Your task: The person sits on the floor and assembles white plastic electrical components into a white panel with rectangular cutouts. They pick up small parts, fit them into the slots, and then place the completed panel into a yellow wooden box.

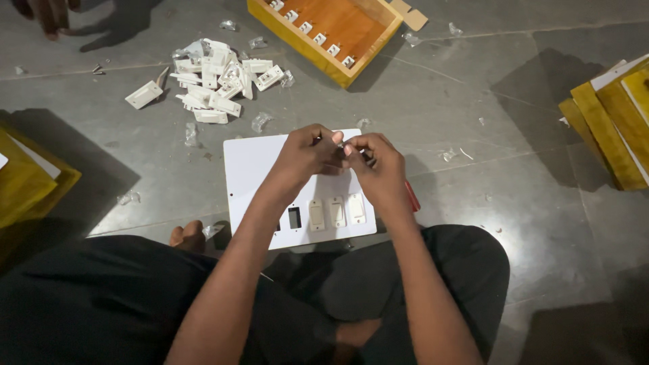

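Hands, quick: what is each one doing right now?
Left hand: fingers pinched shut on something small, too hidden to identify, above the white panel.
Right hand: pinched on the same small thing.

a: where does the plate [257, 169] lie?

b: on the floor [473, 101], just ahead of the crossed legs [405, 270]. three switches [336, 211] sit in a row near its 6 o'clock edge, an open slot [295, 217] to their 9 o'clock.

a: and the hands?

b: left hand [307, 154] and right hand [378, 165] meet over the plate, fingertips touching.

a: around it?

b: a pile of switches [216, 84] at 11 o'clock, an open box [324, 34] at 12 with switches in it, stacked boards [612, 115] at 3, another box [27, 176] at 9.
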